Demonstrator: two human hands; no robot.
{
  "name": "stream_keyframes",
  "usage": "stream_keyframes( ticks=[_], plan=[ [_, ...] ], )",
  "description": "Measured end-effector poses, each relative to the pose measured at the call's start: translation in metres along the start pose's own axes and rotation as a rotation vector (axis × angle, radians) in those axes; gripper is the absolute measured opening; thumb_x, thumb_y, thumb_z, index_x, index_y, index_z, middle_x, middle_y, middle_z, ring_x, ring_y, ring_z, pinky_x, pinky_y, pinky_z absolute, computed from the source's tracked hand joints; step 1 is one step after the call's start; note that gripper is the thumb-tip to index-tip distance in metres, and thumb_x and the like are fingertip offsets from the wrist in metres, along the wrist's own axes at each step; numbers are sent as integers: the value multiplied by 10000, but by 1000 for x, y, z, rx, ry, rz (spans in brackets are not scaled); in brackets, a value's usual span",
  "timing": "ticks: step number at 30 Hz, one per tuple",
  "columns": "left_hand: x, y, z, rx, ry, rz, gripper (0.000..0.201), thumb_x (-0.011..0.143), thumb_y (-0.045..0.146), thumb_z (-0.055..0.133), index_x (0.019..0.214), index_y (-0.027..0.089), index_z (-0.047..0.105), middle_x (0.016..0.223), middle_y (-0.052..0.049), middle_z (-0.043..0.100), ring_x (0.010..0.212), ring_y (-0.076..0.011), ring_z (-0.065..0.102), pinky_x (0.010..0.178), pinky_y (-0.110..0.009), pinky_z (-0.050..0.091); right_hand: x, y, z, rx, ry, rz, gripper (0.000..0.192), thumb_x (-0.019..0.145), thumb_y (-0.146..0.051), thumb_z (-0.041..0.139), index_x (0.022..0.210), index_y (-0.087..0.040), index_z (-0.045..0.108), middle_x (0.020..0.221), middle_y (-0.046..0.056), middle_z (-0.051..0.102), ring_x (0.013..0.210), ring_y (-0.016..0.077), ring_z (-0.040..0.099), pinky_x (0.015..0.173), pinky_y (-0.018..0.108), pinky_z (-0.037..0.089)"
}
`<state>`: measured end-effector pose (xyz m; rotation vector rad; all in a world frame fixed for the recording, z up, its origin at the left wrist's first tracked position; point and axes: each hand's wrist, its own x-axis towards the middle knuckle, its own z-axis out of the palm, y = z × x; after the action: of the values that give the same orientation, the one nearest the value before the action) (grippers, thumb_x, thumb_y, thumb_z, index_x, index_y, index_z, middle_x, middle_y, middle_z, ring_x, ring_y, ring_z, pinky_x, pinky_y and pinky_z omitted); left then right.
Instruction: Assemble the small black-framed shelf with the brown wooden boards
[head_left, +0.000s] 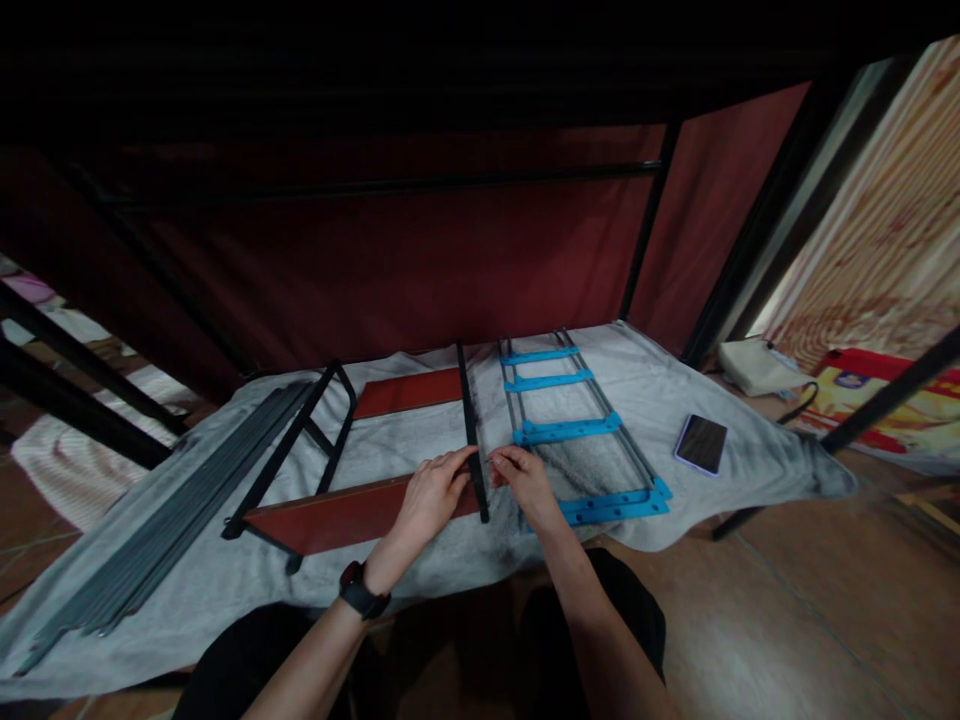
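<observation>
My left hand (439, 488) wears a black watch (363, 590) and lies by the end of a reddish-brown board (330, 515). Its thumb and fingers close on the black metal bar (466, 400) at the board's right end. Just right of that bar, my right hand (523, 482) is pinched; anything between its fingertips is too small to make out. A second brown board (409, 392) lies farther back, between the bar and a black metal side frame (281, 455). To the right of my right hand are thin rods with blue crosspieces (566, 430).
A grey cloth (637, 370) covers the low surface. Several long grey metal rods (187, 480) lie at left, and a phone (701, 443) at right. Black posts (649, 230) and red fabric (405, 270) enclose the back. A red-and-yellow box (870, 400) stands on the right.
</observation>
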<state>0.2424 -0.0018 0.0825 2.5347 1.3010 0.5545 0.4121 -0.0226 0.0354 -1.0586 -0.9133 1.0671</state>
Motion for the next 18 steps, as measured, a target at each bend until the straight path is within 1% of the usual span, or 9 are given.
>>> stream_keyframes(
  ticks=[4, 9, 11, 15, 18],
  plan=[
    [1, -1, 1, -47, 29, -3, 416, 905, 184, 488, 1309, 250, 566, 1242, -47, 671, 1124, -218, 625, 995, -370, 465, -1, 2, 7, 54, -11, 39, 263, 693, -429, 681, 786, -183, 675, 646, -4, 632, 556, 128, 572, 519, 253, 498],
    [2, 3, 0, -111, 46, -85, 403, 893, 183, 506, 1288, 242, 559, 1092, -45, 723, 992, -217, 674, 914, -358, 510, -1, 8, 11, -9, 4, 46, 269, 751, -440, 629, 839, -189, 666, 666, -1, 636, 575, 136, 590, 525, 252, 509],
    [3, 4, 0, -138, 59, -98, 368, 878, 165, 521, 1237, 230, 571, 1079, -48, 718, 990, -213, 671, 898, -347, 514, -1, 8, 10, -46, 5, 37, 281, 772, -451, 612, 855, -188, 666, 667, 2, 635, 578, 141, 595, 530, 257, 513],
    [4, 3, -1, -106, 62, -42, 226, 867, 140, 509, 1054, 190, 627, 1066, -76, 689, 993, -219, 649, 910, -347, 496, -1, 8, 10, -117, -1, -1, 275, 796, -455, 592, 828, -190, 659, 646, 0, 621, 555, 141, 582, 527, 263, 507],
    [4, 0, -1, -80, 44, -12, 211, 871, 138, 496, 1019, 174, 641, 1067, -91, 677, 984, -223, 642, 911, -346, 487, -3, 9, 10, -151, 1, -26, 294, 811, -473, 574, 818, -188, 650, 646, -1, 619, 551, 139, 580, 529, 264, 500]
  ],
)
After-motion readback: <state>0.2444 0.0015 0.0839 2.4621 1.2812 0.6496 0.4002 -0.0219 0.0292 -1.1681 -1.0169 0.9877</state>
